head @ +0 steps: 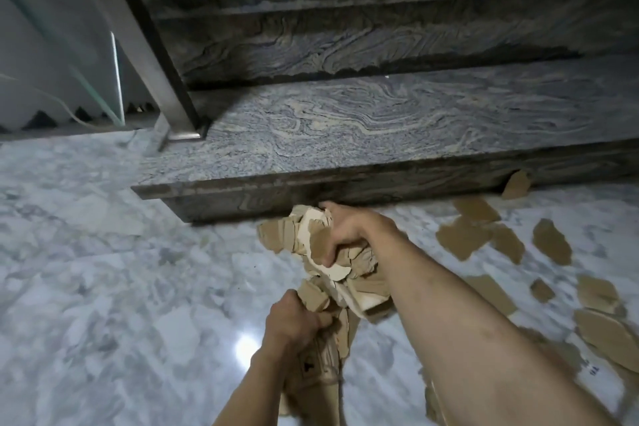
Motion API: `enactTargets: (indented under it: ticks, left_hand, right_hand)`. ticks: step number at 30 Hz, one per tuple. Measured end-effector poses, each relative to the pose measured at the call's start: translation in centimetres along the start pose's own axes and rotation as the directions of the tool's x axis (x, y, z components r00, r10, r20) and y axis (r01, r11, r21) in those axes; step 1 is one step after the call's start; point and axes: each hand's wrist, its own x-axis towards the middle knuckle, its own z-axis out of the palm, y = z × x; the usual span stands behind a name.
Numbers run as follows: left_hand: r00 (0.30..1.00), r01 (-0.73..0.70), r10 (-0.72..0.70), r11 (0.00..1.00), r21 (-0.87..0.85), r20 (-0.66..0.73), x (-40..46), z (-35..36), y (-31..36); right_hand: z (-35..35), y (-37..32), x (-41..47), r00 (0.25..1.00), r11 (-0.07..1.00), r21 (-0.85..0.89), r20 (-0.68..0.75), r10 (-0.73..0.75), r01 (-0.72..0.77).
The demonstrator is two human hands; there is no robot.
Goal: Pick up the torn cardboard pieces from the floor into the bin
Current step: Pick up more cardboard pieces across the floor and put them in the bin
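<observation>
A bunch of torn brown cardboard pieces (297, 235) is held between both hands above the marble floor. My right hand (349, 228) grips the top of the bunch, fingers curled round it. My left hand (294, 318) clutches its lower part, where more cardboard hangs down toward the bottom edge. Several loose cardboard pieces (463, 239) lie scattered on the floor to the right, one (517, 185) leaning against the step. No bin is in view.
A dark veined stone staircase rises ahead, its lowest step (345, 124) just beyond my hands. A metal railing post (162, 55) stands at the step's left corner beside a glass panel. The pale marble floor (103, 270) spreads to the left.
</observation>
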Motion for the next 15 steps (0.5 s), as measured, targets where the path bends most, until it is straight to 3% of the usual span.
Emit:
enactTargets:
  ticks: [5, 10, 15]
  left_hand:
    - [1.000, 0.016, -0.016, 1.000, 0.006, -0.016, 2.9, -5.8, -3.7]
    - [0.984, 0.021, -0.033, 0.997, -0.072, -0.175, 3.9, -12.5, -6.6]
    - [0.972, 0.002, -0.032, 0.991, -0.130, -0.234, 4.9, -14.2, -7.6]
  right_hand:
    - [1.2, -0.3, 2.7, 0.990, 0.976, -0.163, 0.000, 0.144, -0.142]
    - [2.6, 0.2, 4.5, 0.986, 0.975, -0.150, -0.059, 0.156, -0.164]
    - [2.7, 0.3, 3.9, 0.987, 0.989, -0.075, -0.113, 0.118, -0.127]
